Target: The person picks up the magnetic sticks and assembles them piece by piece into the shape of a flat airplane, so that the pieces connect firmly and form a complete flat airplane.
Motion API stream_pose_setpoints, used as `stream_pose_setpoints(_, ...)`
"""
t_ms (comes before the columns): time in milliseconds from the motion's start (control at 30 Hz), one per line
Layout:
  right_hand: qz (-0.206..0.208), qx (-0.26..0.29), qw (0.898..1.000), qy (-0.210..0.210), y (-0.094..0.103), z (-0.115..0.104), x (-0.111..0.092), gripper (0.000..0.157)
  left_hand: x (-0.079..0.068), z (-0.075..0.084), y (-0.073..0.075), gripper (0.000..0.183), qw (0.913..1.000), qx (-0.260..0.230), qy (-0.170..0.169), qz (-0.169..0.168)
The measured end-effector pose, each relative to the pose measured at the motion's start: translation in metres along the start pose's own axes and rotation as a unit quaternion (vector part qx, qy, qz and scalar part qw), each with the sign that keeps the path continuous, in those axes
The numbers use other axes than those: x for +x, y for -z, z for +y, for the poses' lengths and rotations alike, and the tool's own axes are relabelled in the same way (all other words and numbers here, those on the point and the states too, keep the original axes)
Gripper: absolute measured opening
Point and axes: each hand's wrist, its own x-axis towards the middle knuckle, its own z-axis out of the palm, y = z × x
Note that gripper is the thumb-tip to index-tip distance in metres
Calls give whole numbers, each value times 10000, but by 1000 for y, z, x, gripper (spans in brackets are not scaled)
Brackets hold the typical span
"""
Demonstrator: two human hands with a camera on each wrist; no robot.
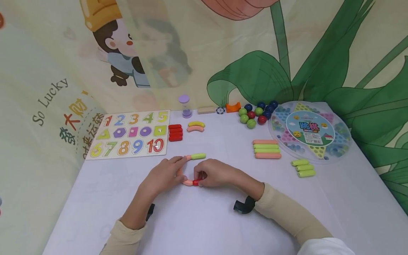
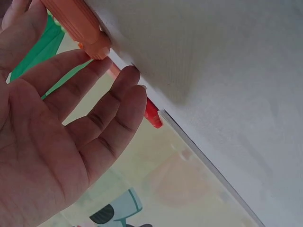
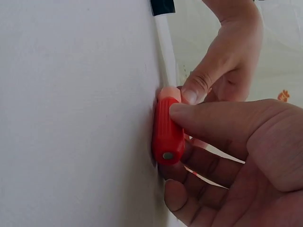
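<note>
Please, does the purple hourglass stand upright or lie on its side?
Upright: the hourglass stands on its purple base, with the purple cap directly above.

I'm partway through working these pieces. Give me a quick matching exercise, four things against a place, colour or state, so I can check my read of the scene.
Column one:
1. number board
2. sand timer
3. round game board
4. right hand

Column two:
A. pinching a red piece
B. on the right side of the table, star pattern showing
C. purple at both ends
D. on the left side of the table, flat

Right pairs: 1-D, 2-C, 3-B, 4-A
</note>
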Motion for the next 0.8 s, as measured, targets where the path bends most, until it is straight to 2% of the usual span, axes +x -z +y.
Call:
stream_pose_setpoints(133, -113, 140, 9998, -114, 3, 4, -1, 11, 0, 0, 2, 67, 10000, -17, -10, -5)
stream_pose_setpoints(433, -529, -27, 9977, -428, 19, 19, -7, 9, 0, -1, 2, 68, 9998, -53, 158, -71)
stream_pose_setpoints(633, -538, -170, 9962, -667, 32, 27, -12, 8, 2, -4, 0, 68, 9997, -60, 241, -81)
stream_pose_setpoints(800, -525, -197, 9962, -665, 32, 31, -11, 8, 4, -5, -1, 68, 9998, -76, 205, -23)
